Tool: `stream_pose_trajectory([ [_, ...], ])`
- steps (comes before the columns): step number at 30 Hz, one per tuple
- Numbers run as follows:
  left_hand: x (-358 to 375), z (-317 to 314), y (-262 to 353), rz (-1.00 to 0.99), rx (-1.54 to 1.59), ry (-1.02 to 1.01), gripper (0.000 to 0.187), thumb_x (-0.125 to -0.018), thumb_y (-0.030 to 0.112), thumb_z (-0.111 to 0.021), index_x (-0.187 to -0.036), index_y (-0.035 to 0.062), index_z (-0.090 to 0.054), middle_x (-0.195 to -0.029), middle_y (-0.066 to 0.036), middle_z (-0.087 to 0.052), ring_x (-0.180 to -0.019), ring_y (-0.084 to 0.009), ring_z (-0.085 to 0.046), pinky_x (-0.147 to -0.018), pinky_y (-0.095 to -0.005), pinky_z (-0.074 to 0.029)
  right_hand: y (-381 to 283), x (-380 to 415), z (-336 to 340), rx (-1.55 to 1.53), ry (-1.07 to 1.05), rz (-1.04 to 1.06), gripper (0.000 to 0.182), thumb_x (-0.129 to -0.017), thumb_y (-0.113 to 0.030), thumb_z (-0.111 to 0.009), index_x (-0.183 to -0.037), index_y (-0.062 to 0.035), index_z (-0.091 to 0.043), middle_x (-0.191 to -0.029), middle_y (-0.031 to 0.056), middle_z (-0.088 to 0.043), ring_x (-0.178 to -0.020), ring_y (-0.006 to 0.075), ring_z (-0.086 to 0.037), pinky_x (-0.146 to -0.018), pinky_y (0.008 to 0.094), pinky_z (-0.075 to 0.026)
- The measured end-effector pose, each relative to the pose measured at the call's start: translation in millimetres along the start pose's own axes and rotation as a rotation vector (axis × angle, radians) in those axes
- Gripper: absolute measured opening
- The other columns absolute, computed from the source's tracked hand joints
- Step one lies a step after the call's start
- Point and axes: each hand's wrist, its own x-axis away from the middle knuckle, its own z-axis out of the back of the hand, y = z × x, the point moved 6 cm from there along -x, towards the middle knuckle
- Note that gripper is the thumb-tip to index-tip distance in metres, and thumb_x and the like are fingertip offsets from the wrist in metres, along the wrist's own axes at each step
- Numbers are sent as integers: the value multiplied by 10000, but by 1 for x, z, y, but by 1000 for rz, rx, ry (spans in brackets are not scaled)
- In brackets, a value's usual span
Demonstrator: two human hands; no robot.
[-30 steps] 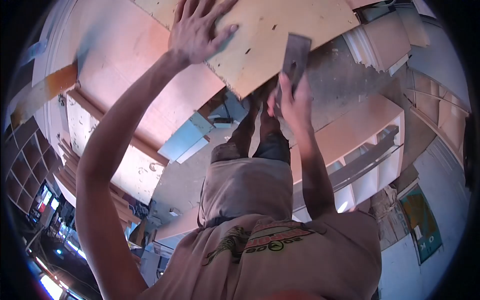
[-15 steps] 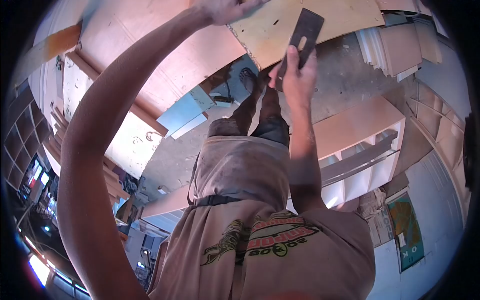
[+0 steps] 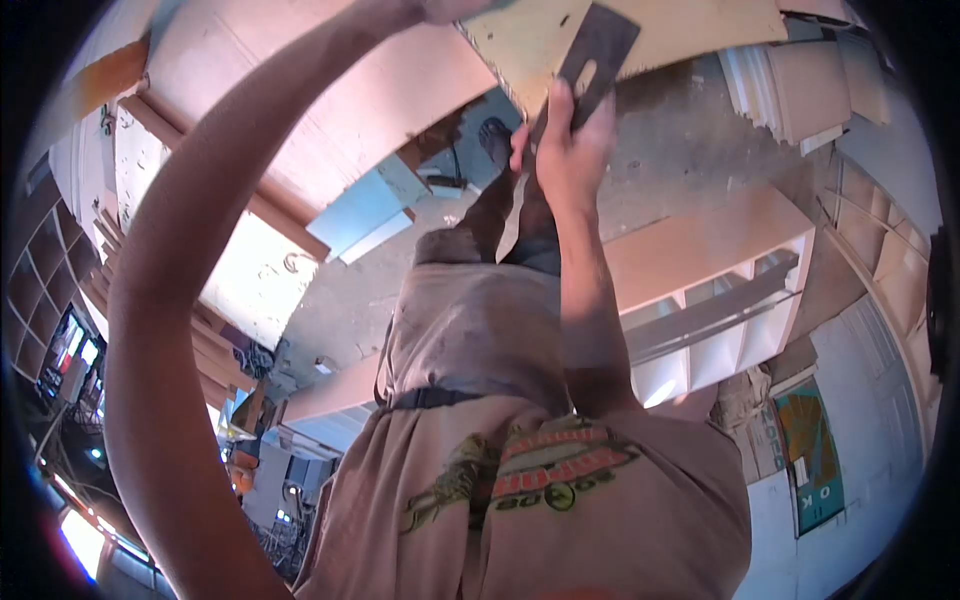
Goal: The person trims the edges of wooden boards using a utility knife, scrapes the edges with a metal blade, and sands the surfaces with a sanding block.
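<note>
My right hand (image 3: 572, 150) is closed around a dark, flat, rectangular plate (image 3: 610, 38) with an oval slot in it. My thumb lies along the plate near the slot, and the plate tilts up to the right over the edge of a yellowish board (image 3: 690, 28). At the top edge of the view, my left hand (image 3: 455, 8) is at the left end of that board, largely cut off and blurred, so its fingers cannot be made out. A wide pinkish panel (image 3: 350, 90) lies to the left of the board.
An open cabinet with compartments (image 3: 705, 260) is on the floor at the right. Several panels (image 3: 750, 85) lean at the upper right. A blue-grey piece (image 3: 360, 210) sits below the pinkish panel. Shelving (image 3: 45, 260) stands at the far left.
My right hand and the plate have shifted left and slightly up. My left hand has moved up, so less of it shows.
</note>
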Motion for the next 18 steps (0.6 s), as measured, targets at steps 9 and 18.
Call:
stream_pose_trajectory([
  [9,-4,5,-5,9,-29,7,700,-850,577,-431,-1430,193,-349,-1501,-197,-235,-1391,-407,-163,-1121,-542,-114,14,4,-7,-62,1,-14,286,-973,-224,-471,-1140,-13,-375,-606,96,-547,-413,166,-531,-335,279,-414],
  [18,-6,6,-4,-4,10,-45,715,-855,598,-406,-1433,184,-343,-1502,-209,-222,-1393,-411,-151,-1121,-544,-111,-37,36,131,350,237,88,287,-874,-89,-632,-1128,7,-540,-789,46,-632,-631,122,-591,-560,244,-491],
])
